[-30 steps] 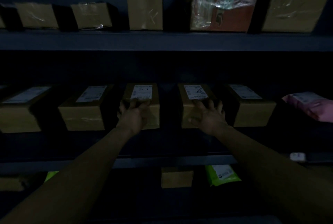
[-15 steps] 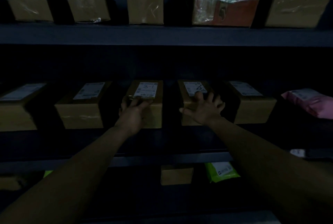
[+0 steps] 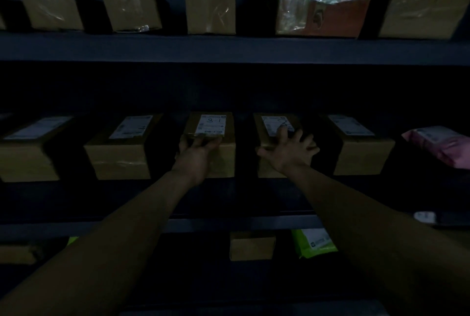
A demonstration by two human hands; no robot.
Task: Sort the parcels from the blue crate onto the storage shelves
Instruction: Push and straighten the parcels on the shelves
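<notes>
Running along the dim middle shelf is a row of brown boxes with white labels: a far-left box, then a second box. Next, the left hand rests against the front top edge of the third box, fingers curled over it; whether it truly grips is hard to tell. Just beside it, the right hand lies flat with fingers spread wide on the fourth box, partly covering its label. A fifth box follows, then a pink parcel at far right.
</notes>
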